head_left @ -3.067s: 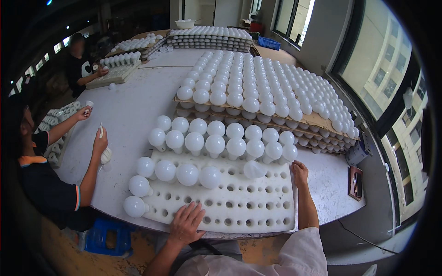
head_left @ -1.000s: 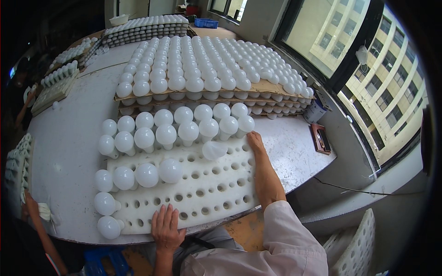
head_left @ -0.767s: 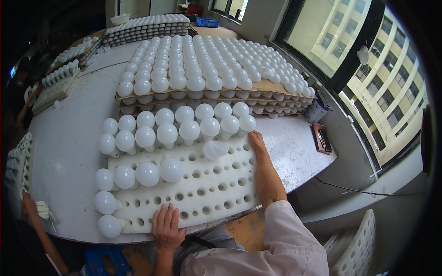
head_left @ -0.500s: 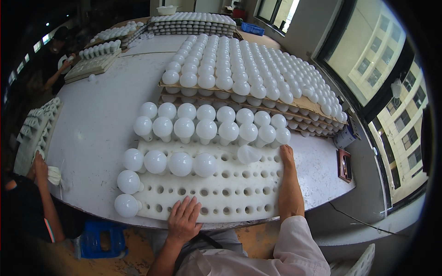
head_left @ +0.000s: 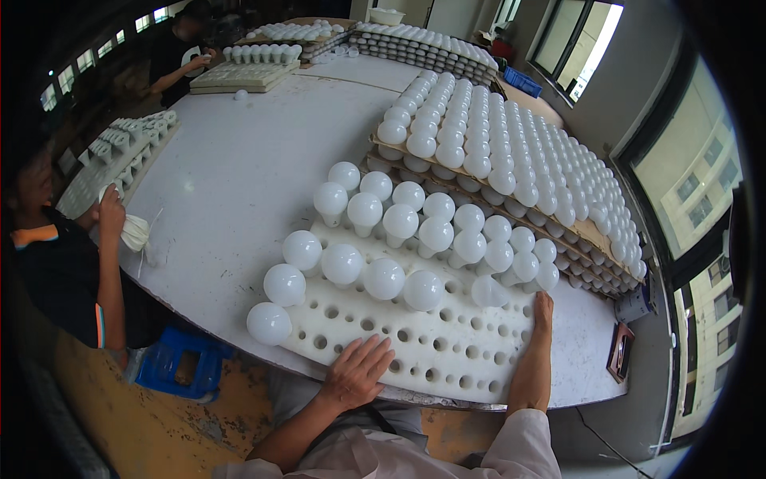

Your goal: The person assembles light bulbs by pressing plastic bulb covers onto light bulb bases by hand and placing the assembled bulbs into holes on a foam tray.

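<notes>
A white foam tray (head_left: pixel 435 331) with rows of round holes lies at the table's near edge. White globe light bulbs (head_left: pixel 383 279) stand in its far rows and along its left end. One paler, more translucent dome (head_left: pixel 488 290) sits tilted among the holes toward the right. My left hand (head_left: pixel 358 370) rests flat on the tray's near edge, fingers stretched out, holding nothing. At the tray's right end, my right hand (head_left: pixel 542 319) is closed about the edge, close to the last bulbs; some of its fingers are hidden.
Stacked boards of white bulbs (head_left: pixel 511 152) rise just behind the tray. At left, a co-worker (head_left: pixel 68 255) handles a white piece beside another tray (head_left: pixel 120 160). A second person (head_left: pixel 179 60) works farther back. A blue stool (head_left: pixel 182 363) stands below the table; a small brown box (head_left: pixel 620 351) lies at right.
The view has swung left, so the table and tray appear farther right and tilted. Both my hands keep nearly the same places on the tray. More of the left co-worker shows.
</notes>
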`<state>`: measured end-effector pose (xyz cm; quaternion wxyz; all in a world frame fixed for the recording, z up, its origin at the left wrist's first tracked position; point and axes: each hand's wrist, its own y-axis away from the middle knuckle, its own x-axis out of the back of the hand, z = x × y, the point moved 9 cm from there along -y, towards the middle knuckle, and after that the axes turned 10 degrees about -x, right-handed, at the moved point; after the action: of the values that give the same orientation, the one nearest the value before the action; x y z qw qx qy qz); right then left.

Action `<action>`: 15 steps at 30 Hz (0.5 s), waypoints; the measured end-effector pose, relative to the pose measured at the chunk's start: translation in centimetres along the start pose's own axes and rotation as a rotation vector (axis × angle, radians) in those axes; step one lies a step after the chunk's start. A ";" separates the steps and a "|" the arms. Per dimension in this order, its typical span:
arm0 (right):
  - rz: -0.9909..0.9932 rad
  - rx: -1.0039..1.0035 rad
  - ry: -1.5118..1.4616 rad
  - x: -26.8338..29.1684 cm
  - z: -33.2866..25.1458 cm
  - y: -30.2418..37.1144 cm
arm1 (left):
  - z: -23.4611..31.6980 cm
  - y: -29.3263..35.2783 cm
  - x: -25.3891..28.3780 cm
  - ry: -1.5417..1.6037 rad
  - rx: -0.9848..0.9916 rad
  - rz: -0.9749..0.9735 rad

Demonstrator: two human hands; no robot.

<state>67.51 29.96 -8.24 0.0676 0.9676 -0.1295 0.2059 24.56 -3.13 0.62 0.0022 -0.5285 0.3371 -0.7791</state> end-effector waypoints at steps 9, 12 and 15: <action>0.069 -0.073 0.068 -1.2 -2.5 2.1 | -0.4 -0.2 0.3 -0.006 0.005 0.004; 0.071 -0.084 0.055 -0.6 -2.6 2.3 | -0.2 -0.2 -0.2 -0.002 -0.011 0.011; 0.070 -0.069 -0.010 -0.3 -2.3 2.3 | 0.0 -0.5 -0.3 -0.005 -0.017 0.006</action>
<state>65.75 28.29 -6.15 0.0931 0.9606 -0.1708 0.1986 24.86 -2.65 0.60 0.0007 -0.5294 0.3454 -0.7749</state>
